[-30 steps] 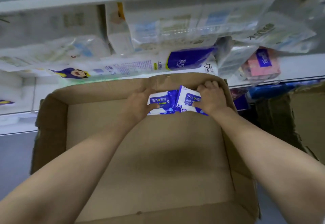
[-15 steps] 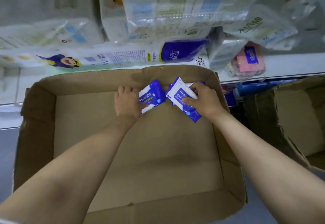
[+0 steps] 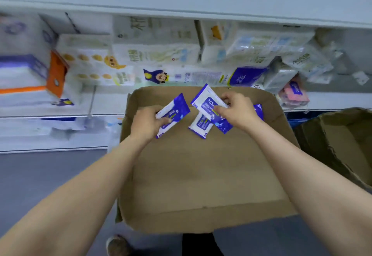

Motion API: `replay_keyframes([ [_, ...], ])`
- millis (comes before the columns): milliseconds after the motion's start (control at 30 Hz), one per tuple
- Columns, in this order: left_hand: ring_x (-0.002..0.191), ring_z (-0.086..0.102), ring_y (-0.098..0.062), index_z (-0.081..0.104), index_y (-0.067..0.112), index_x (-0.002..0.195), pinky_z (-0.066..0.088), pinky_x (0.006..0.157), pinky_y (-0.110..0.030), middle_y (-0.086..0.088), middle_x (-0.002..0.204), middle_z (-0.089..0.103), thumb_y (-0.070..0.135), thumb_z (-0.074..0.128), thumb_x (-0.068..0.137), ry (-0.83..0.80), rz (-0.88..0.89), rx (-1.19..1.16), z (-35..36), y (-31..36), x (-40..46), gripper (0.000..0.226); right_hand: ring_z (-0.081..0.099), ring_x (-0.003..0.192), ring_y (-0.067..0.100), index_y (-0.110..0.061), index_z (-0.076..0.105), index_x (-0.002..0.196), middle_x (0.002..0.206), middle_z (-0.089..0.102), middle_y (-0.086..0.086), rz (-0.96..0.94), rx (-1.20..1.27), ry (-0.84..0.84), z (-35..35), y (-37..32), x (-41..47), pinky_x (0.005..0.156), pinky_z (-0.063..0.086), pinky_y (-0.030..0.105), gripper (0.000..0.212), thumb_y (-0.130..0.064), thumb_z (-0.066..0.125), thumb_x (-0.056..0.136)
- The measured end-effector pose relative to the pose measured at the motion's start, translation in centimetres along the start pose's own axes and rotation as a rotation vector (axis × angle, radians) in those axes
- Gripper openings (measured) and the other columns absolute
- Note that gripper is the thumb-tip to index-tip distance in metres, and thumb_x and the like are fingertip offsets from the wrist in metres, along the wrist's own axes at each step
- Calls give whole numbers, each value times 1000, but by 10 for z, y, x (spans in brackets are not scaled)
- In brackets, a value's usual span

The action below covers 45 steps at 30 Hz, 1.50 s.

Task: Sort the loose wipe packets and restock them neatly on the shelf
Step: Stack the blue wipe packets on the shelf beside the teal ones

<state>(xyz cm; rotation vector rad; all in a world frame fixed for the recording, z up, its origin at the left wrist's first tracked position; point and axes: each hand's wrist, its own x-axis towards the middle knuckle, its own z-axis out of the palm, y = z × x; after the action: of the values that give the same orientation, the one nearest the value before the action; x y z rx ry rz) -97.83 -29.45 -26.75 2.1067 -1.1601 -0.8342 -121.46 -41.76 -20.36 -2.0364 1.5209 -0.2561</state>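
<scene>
Left hand [image 3: 145,123] grip clamps 1 wipe packet [image 3: 173,113]; right hand [image 3: 236,111] grip pinches another packet [image 3: 207,102] above the cardboard box [image 3: 201,175].

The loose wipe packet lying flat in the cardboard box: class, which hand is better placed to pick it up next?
Probably the right hand: it hovers beside the loose packet, directly over it. The left hand sits farther away, though both already hold packets.

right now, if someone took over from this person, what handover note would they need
Left hand grips one wipe packet.
Right hand pinches a second packet.
A third packet lies loose at the far end of the cardboard box; another blue one peeks out behind the right wrist.
Done: two packets in hand.
Left: gather the loose ones and line all up on the shelf.
</scene>
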Motion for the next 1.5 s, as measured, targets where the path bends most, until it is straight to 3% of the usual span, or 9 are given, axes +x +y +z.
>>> replay_keyframes([
  [133, 73, 62, -17, 67, 22, 84, 47, 62, -34, 3, 75, 68, 34, 78, 73, 100, 107, 19, -100, -25, -44, 19, 64, 88, 12, -26, 66, 101, 91, 69, -10, -87, 68, 28, 19, -100, -33, 80, 50, 30, 18, -26, 73, 84],
  [267, 67, 57, -16, 63, 16, 84, 39, 55, -32, 2, 75, 64, 35, 78, 74, 208, 194, 75, -201, -49, -88, 26, 65, 82, 14, -22, 66, 93, 85, 69, -10, -183, 160, 67, 45, -195, -60, 75, 52, 31, 12, -22, 73, 84],
  [433, 71, 55, -17, 62, 22, 84, 35, 55, -30, 5, 76, 63, 33, 79, 73, 336, 241, 114, -304, -67, -118, 22, 59, 71, 9, -21, 66, 90, 79, 65, -13, -307, 160, 83, 61, -293, -86, 56, 39, 20, 8, -22, 71, 84],
  [533, 69, 57, -11, 62, 27, 84, 38, 55, -25, 6, 79, 66, 33, 80, 72, 403, 263, 111, -348, -76, -119, 22, 62, 79, 13, -22, 68, 91, 85, 68, -9, -371, 162, 138, 60, -342, -87, 59, 43, 21, 8, -23, 71, 83],
  [700, 78, 65, -15, 65, 21, 97, 55, 65, -36, 2, 93, 71, 37, 80, 74, 472, 298, 169, -400, -83, -99, 32, 67, 85, 11, -25, 68, 96, 93, 71, -10, -462, 254, 125, 66, -405, -63, 73, 57, 33, 14, -25, 74, 83],
  [933, 83, 62, -12, 65, 20, 103, 49, 66, -26, 3, 98, 69, 33, 79, 77, 422, 329, 215, -476, -90, -21, 33, 67, 84, 7, -27, 65, 95, 92, 72, -8, -538, 317, 164, 78, -496, 25, 71, 55, 26, 19, -24, 77, 81],
  [1167, 75, 58, -12, 66, 24, 90, 40, 59, -26, 9, 81, 64, 31, 79, 77, 335, 322, 294, -554, -90, 69, 20, 61, 85, 12, -25, 69, 101, 98, 68, -6, -525, 69, 127, 96, -570, 136, 70, 46, 27, 23, -22, 76, 78],
  [1267, 76, 58, -15, 63, 24, 90, 45, 63, -31, 6, 84, 64, 30, 74, 79, 297, 299, 346, -574, -93, 96, 18, 60, 89, 12, -25, 69, 102, 101, 68, -7, -524, -74, 113, 110, -589, 169, 76, 51, 29, 25, -21, 76, 79],
  [1500, 83, 60, -6, 58, 30, 94, 43, 60, -20, 14, 91, 62, 31, 80, 74, 175, 302, 255, -608, -98, 137, 30, 60, 97, 19, -18, 70, 109, 107, 66, 2, -544, -268, 240, 131, -612, 205, 76, 52, 33, 27, -22, 75, 82],
])
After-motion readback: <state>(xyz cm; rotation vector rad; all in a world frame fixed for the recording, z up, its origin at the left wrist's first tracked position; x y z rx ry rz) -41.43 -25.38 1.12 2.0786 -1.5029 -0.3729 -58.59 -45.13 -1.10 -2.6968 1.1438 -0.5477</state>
